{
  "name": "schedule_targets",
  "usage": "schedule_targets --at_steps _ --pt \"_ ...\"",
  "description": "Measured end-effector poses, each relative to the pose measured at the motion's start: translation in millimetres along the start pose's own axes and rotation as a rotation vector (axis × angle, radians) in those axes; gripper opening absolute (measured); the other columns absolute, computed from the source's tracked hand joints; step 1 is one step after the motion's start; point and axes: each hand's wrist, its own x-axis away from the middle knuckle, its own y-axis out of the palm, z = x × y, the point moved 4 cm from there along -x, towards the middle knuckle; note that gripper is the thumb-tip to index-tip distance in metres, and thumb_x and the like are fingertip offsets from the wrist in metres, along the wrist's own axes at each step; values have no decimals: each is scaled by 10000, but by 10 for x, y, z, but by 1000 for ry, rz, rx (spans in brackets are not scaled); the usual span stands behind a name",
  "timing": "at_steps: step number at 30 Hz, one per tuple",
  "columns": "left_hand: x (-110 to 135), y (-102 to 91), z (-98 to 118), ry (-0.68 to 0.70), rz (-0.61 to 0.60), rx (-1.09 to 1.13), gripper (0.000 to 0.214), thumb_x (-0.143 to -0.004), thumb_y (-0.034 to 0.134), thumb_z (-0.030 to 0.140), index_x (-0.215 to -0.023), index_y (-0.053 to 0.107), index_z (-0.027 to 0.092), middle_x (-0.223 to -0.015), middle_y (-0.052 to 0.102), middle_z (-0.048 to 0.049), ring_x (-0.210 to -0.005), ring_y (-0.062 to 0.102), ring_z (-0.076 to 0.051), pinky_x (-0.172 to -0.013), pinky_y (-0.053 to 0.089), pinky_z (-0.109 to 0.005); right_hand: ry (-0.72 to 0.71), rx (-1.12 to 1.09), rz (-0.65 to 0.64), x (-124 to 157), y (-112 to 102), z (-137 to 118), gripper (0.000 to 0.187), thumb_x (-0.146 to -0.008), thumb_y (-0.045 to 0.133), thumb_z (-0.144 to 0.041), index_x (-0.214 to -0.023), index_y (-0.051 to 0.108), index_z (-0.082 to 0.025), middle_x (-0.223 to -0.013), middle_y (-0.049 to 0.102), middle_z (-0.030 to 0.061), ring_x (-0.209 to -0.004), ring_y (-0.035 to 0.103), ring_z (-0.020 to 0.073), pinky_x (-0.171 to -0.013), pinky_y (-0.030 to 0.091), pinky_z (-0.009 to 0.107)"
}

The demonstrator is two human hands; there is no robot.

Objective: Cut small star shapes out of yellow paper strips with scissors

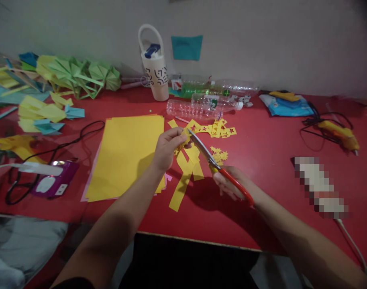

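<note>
My left hand [168, 147] pinches a small piece of yellow paper [187, 136] between thumb and fingers. In my right hand [230, 182] are red-handled scissors [212, 160], their blades pointing up and left with the tips at that paper. Below the hands lie yellow paper strips [180, 192], crossing each other on the red table. Several small cut yellow stars [219, 154] form a pile just beyond the scissors. Farther back are yellow scraps with star-shaped holes [222, 129]. To the left of my left hand is a stack of yellow sheets [126, 156].
Plastic bottles [195, 109] and a white tumbler [156, 76] stand or lie along the wall. Yellow glue guns [340, 134] with black cords lie at both sides. A purple power strip [55, 178] is at left, below folded paper shapes [78, 74]. A blue packet [286, 105] sits back right.
</note>
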Motion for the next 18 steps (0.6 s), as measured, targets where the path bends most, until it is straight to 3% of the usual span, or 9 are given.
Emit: schedule_targets --at_steps 8,13,18 --pt "-37 -54 1 21 75 19 94 -671 658 245 -601 634 188 -580 591 31 -541 576 -70 -585 517 -227 -4 3 -3 -14 -14 21 599 -716 582 -803 -595 392 -248 -334 350 -123 -260 334 51 -411 478 257" --pt "-55 -74 14 64 93 0 73 -704 654 241 -657 636 189 -601 617 32 -534 582 -62 -560 509 -207 -12 -15 -23 -18 -25 39 548 -776 592 -735 -615 395 -249 -346 344 -127 -258 326 52 -433 495 263" --pt "-32 -49 26 15 29 -15 137 -763 632 285 -681 565 200 -516 560 60 -383 473 -42 -378 380 -174 16 -14 -24 -3 -35 17 532 -767 622 -714 -624 414 -245 -335 335 -135 -262 316 52 -463 506 272"
